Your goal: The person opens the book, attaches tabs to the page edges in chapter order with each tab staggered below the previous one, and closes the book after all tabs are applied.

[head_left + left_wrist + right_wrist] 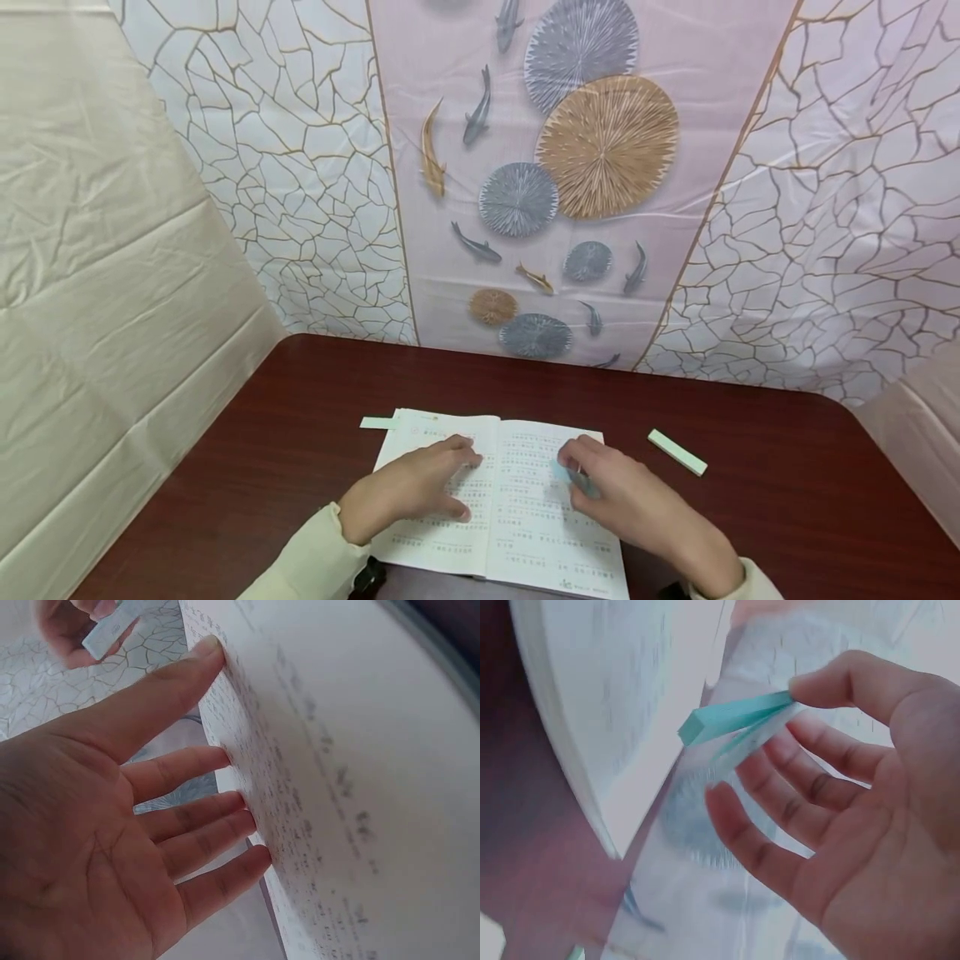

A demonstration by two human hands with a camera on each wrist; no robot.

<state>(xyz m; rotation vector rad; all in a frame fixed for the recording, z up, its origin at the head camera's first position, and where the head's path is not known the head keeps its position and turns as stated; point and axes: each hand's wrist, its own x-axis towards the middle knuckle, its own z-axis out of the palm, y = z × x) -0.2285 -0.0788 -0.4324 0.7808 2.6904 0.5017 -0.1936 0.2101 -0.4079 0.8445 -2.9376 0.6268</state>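
Note:
An open book (525, 533) with printed pages lies on the table. My left hand (416, 487) is over its left page, and in the left wrist view its fairly straight fingertips (259, 855) touch the paper. Above the right page, my right hand (630, 500) pinches a small blue-green sticky note pad (735, 716) between thumb and fingers. The pad's layers spread apart at one end, with a paler strip (754, 742) below. From the book's upper left edge a pale green sticky note (378, 422) sticks out.
A narrow pale green sticky note pad (677, 452) lies on the dark red-brown table (322, 392), right of the book. Behind the table hangs a patterned cloth (450, 275), and a plain cream cloth (112, 333) borders the left side.

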